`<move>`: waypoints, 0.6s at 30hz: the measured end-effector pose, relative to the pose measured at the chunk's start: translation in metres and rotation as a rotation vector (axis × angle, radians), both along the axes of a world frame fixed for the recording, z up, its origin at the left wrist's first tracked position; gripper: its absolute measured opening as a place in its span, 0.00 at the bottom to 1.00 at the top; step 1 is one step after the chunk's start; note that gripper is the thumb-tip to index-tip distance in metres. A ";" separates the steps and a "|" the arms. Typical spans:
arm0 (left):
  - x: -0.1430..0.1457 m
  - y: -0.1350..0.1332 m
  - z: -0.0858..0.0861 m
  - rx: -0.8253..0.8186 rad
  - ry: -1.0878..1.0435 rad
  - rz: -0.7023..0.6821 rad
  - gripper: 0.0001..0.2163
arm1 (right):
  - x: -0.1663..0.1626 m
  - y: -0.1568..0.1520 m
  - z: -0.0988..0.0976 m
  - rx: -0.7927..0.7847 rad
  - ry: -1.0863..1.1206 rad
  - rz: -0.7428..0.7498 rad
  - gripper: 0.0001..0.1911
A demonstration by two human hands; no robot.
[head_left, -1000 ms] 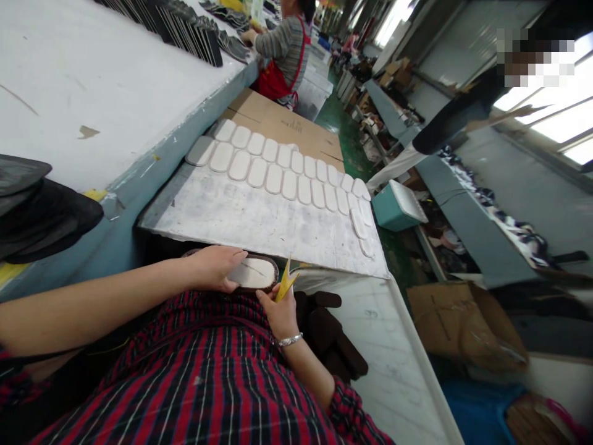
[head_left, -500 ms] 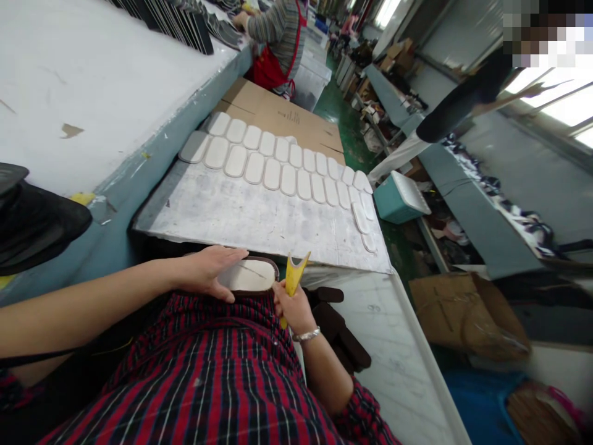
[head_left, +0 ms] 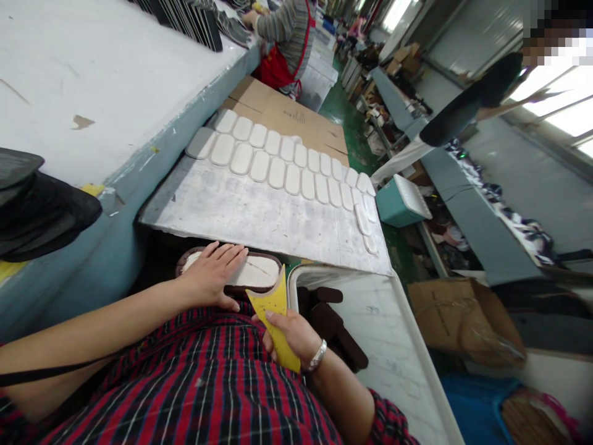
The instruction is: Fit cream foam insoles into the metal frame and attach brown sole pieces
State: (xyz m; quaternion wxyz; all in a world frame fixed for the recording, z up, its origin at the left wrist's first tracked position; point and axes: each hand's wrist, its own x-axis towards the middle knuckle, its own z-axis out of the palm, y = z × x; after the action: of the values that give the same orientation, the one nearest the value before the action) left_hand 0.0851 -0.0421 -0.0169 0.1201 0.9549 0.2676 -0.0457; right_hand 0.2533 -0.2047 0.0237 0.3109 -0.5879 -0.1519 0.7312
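Note:
My left hand (head_left: 215, 276) lies flat, fingers stretched out, on a white insole set in a dark brown shoe sole (head_left: 259, 272) that rests on my lap at the board's near edge. My right hand (head_left: 290, 334) is closed round a flat yellow insole-shaped piece (head_left: 274, 318), holding it tilted just right of the sole. A grey-white board (head_left: 259, 219) lies beyond my hands, and a row of several white insoles (head_left: 296, 173) runs along its far edge.
A white tray (head_left: 393, 358) at my right holds dark brown soles (head_left: 333, 327). Dark pieces (head_left: 37, 210) sit on the white table at left. A person in a striped top and red apron (head_left: 285, 43) works farther along. A teal bin (head_left: 398, 204) and cardboard boxes (head_left: 463, 321) stand on the floor.
My right hand drew back toward me and turned the yellow piece from edge-on to face-up. My left hand stayed flat on the insole; more of the sole shows.

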 end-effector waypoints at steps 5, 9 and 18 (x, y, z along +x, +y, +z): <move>0.008 0.000 0.004 0.030 -0.022 0.043 0.51 | -0.004 0.005 0.008 -0.072 -0.008 -0.007 0.20; 0.013 0.000 0.007 0.080 -0.029 0.031 0.45 | -0.008 0.009 0.012 -0.137 -0.020 -0.050 0.17; 0.013 -0.002 0.008 0.132 -0.081 0.034 0.39 | -0.025 0.013 0.013 -0.125 -0.175 -0.096 0.21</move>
State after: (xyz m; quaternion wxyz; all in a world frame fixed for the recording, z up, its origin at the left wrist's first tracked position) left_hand 0.0980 -0.0442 -0.0089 0.0681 0.9572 0.2809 0.0127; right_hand 0.2282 -0.1914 0.0371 0.2941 -0.6743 -0.1043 0.6693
